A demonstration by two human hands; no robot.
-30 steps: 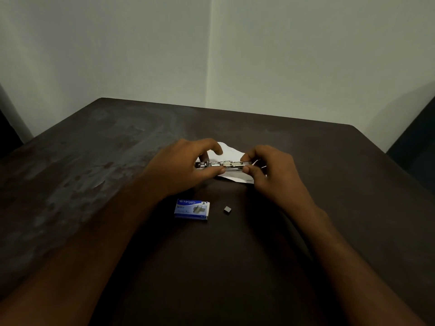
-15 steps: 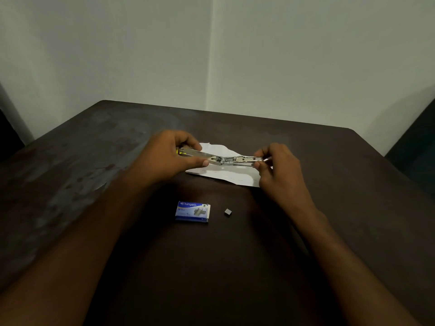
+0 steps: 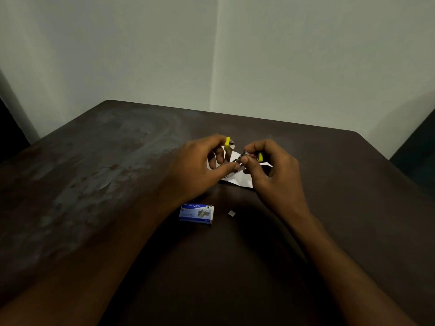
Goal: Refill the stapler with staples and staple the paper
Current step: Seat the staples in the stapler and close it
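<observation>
A small metal stapler (image 3: 242, 158) with yellow parts is held above the table in both hands, folded into a V. My left hand (image 3: 200, 165) grips the arm that ends in a yellow tip near the fingertips. My right hand (image 3: 270, 170) pinches the other arm, where a second yellow piece shows by the thumb. White paper (image 3: 242, 178) lies on the table beneath, mostly hidden by the hands. A blue box of staples (image 3: 196, 213) lies closer to me, with a small grey block of staples (image 3: 231, 213) to its right.
The dark brown table (image 3: 106, 184) has a worn, pale-stained patch on its left half. Pale walls meet in a corner behind its far edge. A dark object stands at the right edge of the view.
The stapler was stretched out nearly straight between my hands; now the hands have come together and it is folded, with its yellow ends turned up.
</observation>
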